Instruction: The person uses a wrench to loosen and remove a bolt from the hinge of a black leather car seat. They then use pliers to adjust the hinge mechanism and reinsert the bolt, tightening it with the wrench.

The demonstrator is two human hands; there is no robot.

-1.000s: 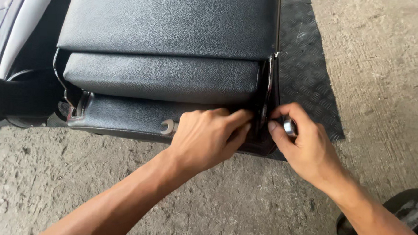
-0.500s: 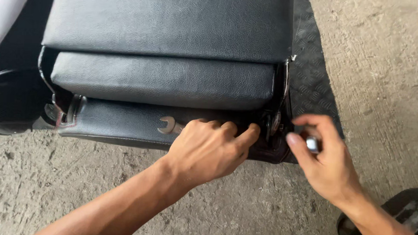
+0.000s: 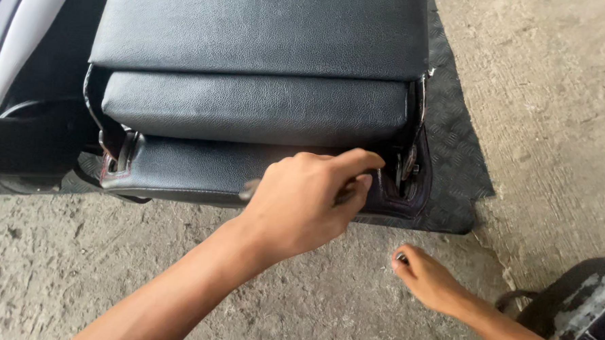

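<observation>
The black seat (image 3: pixel 252 66) lies on a rubber mat (image 3: pixel 462 163) straight ahead of the person, its long axis running left to right. The left hand (image 3: pixel 308 201) is on its near edge, fingers curled around a metal wrench (only its tip (image 3: pixel 249 188) shows) close to the bracket (image 3: pixel 408 171) at the seat's right corner. The right hand (image 3: pixel 430 281) sits lower on the concrete floor (image 3: pixel 557 99), well apart from the seat, fingertips pinched on a small dark piece (image 3: pixel 402 259).
</observation>
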